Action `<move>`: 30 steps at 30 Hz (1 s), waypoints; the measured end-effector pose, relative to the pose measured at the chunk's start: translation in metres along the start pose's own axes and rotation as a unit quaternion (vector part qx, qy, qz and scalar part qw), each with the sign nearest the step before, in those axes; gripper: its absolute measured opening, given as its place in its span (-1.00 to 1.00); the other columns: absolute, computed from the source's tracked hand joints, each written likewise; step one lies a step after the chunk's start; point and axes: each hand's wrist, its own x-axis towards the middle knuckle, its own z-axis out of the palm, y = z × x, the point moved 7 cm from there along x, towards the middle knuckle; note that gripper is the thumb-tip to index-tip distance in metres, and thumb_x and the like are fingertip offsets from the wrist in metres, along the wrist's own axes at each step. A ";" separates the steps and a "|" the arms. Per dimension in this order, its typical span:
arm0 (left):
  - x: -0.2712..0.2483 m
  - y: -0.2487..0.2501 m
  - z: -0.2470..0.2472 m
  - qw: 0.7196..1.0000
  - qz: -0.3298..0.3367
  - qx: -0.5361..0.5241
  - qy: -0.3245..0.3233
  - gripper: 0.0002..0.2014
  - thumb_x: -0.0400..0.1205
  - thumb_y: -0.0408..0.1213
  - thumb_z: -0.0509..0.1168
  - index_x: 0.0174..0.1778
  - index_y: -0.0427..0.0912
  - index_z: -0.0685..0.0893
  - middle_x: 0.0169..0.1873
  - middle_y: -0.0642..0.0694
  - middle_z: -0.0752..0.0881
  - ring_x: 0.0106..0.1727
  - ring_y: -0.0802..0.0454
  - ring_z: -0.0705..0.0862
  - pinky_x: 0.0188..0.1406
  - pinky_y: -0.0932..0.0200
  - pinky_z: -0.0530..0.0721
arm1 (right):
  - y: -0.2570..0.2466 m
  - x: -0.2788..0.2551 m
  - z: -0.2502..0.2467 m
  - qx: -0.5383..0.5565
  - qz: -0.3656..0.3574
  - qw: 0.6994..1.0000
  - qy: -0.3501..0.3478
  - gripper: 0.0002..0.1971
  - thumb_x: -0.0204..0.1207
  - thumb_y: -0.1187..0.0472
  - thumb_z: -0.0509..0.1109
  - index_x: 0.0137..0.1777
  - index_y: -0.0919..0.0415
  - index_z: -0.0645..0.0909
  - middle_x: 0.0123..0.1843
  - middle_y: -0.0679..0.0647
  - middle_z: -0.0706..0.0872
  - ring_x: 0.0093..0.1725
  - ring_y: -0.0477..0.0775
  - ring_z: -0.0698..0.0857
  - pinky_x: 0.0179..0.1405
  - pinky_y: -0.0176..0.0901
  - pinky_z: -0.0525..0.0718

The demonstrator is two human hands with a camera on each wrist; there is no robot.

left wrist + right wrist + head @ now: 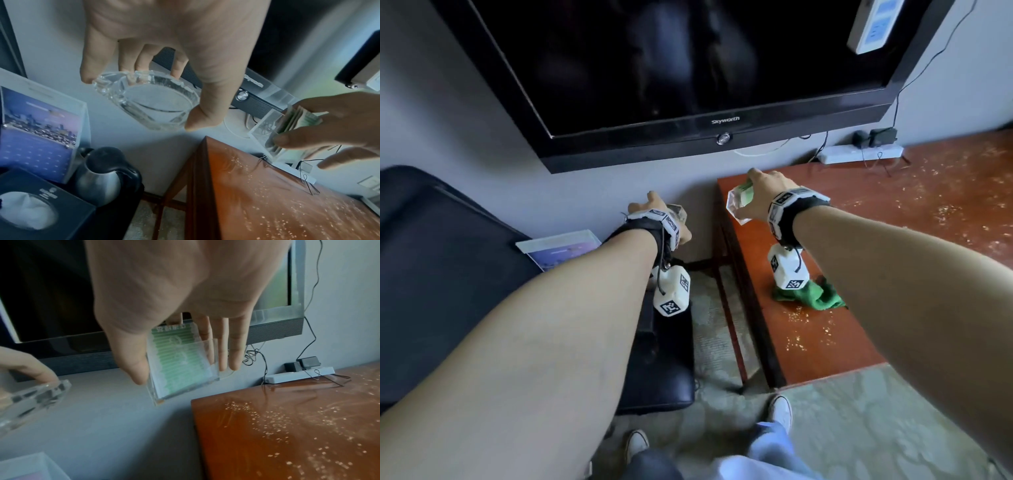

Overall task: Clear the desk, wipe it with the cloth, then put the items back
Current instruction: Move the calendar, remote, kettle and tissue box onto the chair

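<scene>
My left hand grips a clear glass ashtray by its rim, thumb on one side and fingers on the other. It hangs in the air over the gap between the black seat and the desk. My right hand pinches a clear acrylic box of green packets between thumb and fingers, just above the far left corner of the red-brown desk. A crumpled green cloth lies on the desk under my right wrist. Pale specks glint across the desk top.
On the black seat at the left stand an acrylic sign holder, a steel kettle and a dark tissue box. A wall TV hangs above. A white power strip with cables lies at the desk's back edge.
</scene>
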 end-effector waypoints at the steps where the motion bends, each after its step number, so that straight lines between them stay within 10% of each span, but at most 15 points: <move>1: 0.000 -0.022 -0.007 1.000 -0.008 -0.010 0.012 -0.64 0.65 -0.17 0.32 -0.18 0.01 0.18 -0.24 -0.14 0.20 -0.05 -0.13 0.28 -0.04 0.12 0.29 | -0.021 -0.006 0.006 -0.005 0.004 1.000 0.002 -0.42 0.32 -0.27 0.38 0.24 0.08 0.51 0.09 0.13 0.71 0.05 0.30 0.72 -0.13 -0.12 0.54; 9: 0.021 -0.185 -0.046 0.994 -0.026 0.109 0.000 -0.14 0.28 -0.09 0.53 0.46 -0.18 0.29 0.35 -0.39 0.41 0.24 -0.38 0.49 0.11 -0.14 0.58 | -0.197 -0.048 0.069 0.021 -0.010 1.000 -0.020 -0.41 0.25 -0.40 0.25 0.11 0.01 0.48 0.00 0.13 0.71 -0.11 0.31 0.72 0.00 0.05 0.76; 13: 0.025 -0.230 -0.053 0.990 -0.031 0.128 -0.058 -0.68 0.48 -0.19 0.29 0.13 -0.06 0.42 0.03 -0.16 0.33 0.09 -0.24 0.38 -0.16 0.01 0.43 | -0.241 -0.056 0.095 0.015 -0.016 0.999 -0.045 -0.40 0.26 -0.40 0.27 0.14 0.02 0.47 0.03 0.15 0.69 -0.09 0.33 0.71 -0.03 0.07 0.75; 15: 0.033 -0.252 -0.045 0.986 -0.019 0.152 -0.059 -0.68 0.54 -0.20 0.28 0.20 -0.04 0.44 0.13 -0.18 0.37 0.19 -0.26 0.39 -0.05 -0.04 0.46 | -0.254 -0.057 0.109 -0.003 -0.020 0.998 -0.055 -0.39 0.30 -0.38 0.29 0.20 0.04 0.47 0.07 0.17 0.67 -0.06 0.36 0.71 -0.04 0.07 0.74; 19: 0.037 -0.305 -0.017 0.997 -0.075 -0.009 -0.026 -0.01 0.42 -0.10 0.60 0.66 -0.22 0.18 0.53 -0.43 0.31 0.50 -0.39 0.40 0.44 -0.15 0.43 | -0.266 -0.059 0.145 -0.017 -0.025 0.996 -0.080 -0.39 0.40 -0.32 0.33 0.32 0.06 0.44 0.16 0.21 0.60 0.07 0.40 0.70 -0.05 0.07 0.68; 24: 0.041 -0.358 0.040 0.989 -0.117 0.015 -0.093 -0.04 0.25 -0.02 0.59 0.50 -0.08 0.22 0.34 -0.32 0.37 0.25 -0.35 0.56 0.03 -0.03 0.59 | -0.269 -0.059 0.218 -0.009 -0.025 0.992 -0.120 -0.42 0.41 -0.29 0.36 0.29 0.02 0.36 0.22 0.21 0.53 0.16 0.40 0.65 -0.03 0.09 0.61; 30: 0.067 -0.409 0.133 0.985 -0.106 0.025 -0.137 -0.11 0.20 -0.15 0.61 0.42 0.00 0.31 0.28 -0.23 0.38 0.24 -0.29 0.54 0.08 -0.05 0.65 | -0.251 -0.067 0.336 -0.032 -0.020 0.987 -0.158 -0.44 0.41 -0.20 0.42 0.29 0.04 0.34 0.21 0.18 0.50 0.16 0.35 0.62 -0.17 0.00 0.45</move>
